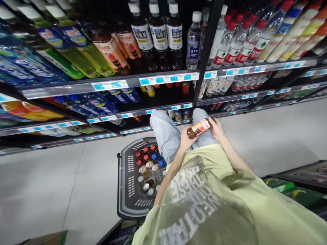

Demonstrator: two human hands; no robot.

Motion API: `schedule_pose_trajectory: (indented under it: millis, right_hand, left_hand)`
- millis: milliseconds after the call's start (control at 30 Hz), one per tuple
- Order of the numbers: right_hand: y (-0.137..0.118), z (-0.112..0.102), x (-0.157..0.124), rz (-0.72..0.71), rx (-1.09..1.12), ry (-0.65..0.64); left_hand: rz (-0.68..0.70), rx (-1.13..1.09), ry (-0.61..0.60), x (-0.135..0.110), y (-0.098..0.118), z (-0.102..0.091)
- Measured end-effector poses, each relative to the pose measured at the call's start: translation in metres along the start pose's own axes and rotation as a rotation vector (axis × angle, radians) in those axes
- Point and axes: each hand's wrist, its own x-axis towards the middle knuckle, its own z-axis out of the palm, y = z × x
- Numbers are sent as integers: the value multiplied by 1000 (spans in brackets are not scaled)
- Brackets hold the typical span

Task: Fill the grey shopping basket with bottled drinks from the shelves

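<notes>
head | above shirt, facing forward and down | shirt nearest, bottle farther, shelves beyond

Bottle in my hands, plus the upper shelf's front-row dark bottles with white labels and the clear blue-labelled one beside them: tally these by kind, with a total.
Peach-labelled bottle, held between left hand and right hand: 1
Dark bottles with white labels, front row: 3
Clear bottle with blue label, front row: 1
Total: 5
</notes>
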Motion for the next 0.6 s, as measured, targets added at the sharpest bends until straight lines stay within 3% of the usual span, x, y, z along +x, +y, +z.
schedule_pose_trajectory:
  millis: [267,400,600]
  right_hand:
    - [4,-5,6,18,15,12]
    - [4,-9,6,23,24,31]
    - [9,-19,6,-97,-116,-36]
  left_hand:
    - [-48,-71,-14,1,7,-2]
    - [-202,-260,-85,-3,14,-1]
    - [-376,-388,-124,-3,11,4]
